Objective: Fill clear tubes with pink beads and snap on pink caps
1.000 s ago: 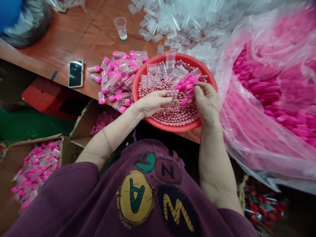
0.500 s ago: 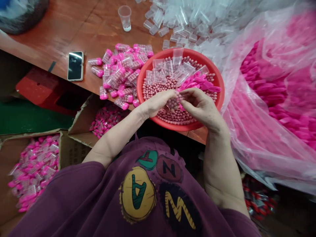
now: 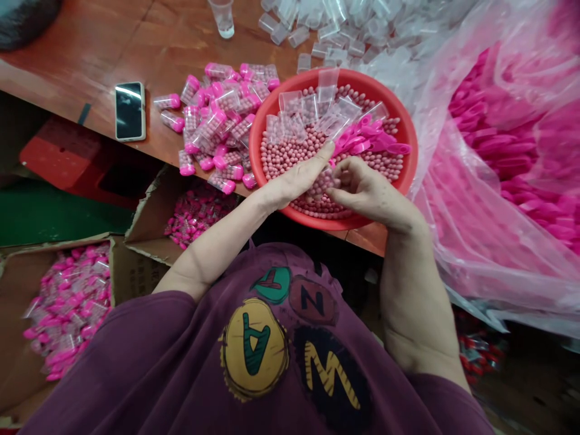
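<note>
Over the near side of a red basin (image 3: 257,151), my left hand (image 3: 301,176) is closed around a clear tube filled with pink beads (image 3: 322,183). The thumb of that hand lies along the top. My right hand (image 3: 365,190) meets it from the right, fingers curled and fingertips against the tube's end; what they pinch is hidden. Loose pink beads (image 3: 290,154) fill the basin. On them lie several empty clear tubes (image 3: 312,109) and a heap of bright pink caps (image 3: 367,138).
Capped bead tubes (image 3: 222,121) are piled left of the basin, beside a phone (image 3: 130,112). A plastic cup (image 3: 223,18) and many clear tubes (image 3: 335,30) lie behind. At right is a bag of pink pieces (image 3: 489,145). Cardboard boxes (image 3: 136,272) with filled tubes stand lower left.
The view has shifted slightly, so the table's things sit higher in it. My left thumb now stretches out further over the tube, and my right fingers have curled lower against its end.
</note>
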`<act>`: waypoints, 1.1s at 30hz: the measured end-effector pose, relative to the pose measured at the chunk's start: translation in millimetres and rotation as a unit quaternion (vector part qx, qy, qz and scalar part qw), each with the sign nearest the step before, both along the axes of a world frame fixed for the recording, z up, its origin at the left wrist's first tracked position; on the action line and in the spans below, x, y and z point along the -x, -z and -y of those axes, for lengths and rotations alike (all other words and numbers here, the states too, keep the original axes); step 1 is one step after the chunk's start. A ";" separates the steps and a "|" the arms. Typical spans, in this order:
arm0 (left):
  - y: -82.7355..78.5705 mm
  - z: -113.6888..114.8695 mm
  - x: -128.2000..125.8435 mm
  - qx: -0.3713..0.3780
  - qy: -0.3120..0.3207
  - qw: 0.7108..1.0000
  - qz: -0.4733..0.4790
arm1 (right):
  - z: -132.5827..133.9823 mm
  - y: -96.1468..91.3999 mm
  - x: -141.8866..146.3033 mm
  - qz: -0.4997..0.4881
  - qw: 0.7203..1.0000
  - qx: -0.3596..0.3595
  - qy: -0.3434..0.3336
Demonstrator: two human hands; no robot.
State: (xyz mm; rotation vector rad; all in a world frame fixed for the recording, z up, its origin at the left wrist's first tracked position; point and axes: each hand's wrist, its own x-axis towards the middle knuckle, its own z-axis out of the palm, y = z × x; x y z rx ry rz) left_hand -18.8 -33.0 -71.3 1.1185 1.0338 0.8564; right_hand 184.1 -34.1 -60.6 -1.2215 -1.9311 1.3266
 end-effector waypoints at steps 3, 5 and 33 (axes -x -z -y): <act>0.5 -0.9 -1.8 0.054 0.059 0.997 0.018 | -1.9 0.5 1.7 -0.040 0.998 0.039 0.009; 1.2 -2.9 -2.4 0.061 0.029 0.997 0.032 | -1.6 -2.5 1.0 -0.057 0.995 0.076 0.037; -18.4 -6.0 8.5 0.181 0.001 0.961 0.211 | -8.0 8.0 1.8 0.126 0.930 -0.278 0.204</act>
